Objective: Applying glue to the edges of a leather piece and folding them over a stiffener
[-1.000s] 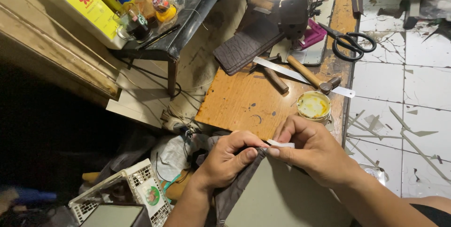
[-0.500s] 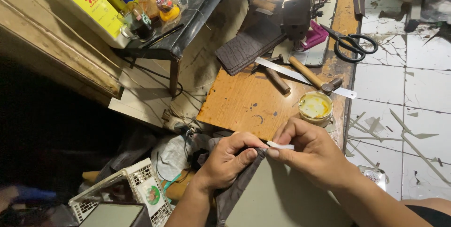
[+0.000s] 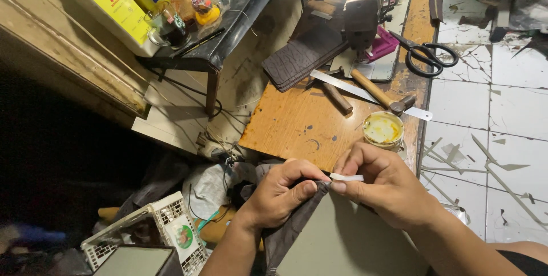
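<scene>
My left hand (image 3: 283,193) pinches the edge of a dark grey piece of material (image 3: 294,224) that hangs down toward me. My right hand (image 3: 388,184) holds a small white flat stick (image 3: 346,178) between thumb and fingers, its tip touching the edge of the material by my left thumb. Both hands meet just below the near edge of a brown wooden board (image 3: 302,125). A small round tin of yellowish paste (image 3: 383,130) stands open on the board, just above my right hand.
On the board lie a hammer (image 3: 379,93), a metal ruler (image 3: 365,93), a wooden-handled tool (image 3: 337,98), a dark textured wallet piece (image 3: 302,56) and black scissors (image 3: 428,56). A sewing machine (image 3: 362,10) stands behind. A low black table (image 3: 222,42) holds bottles. A white basket (image 3: 165,230) sits at lower left.
Both hands stay together at the material's edge with almost no movement; the view has shifted slightly.
</scene>
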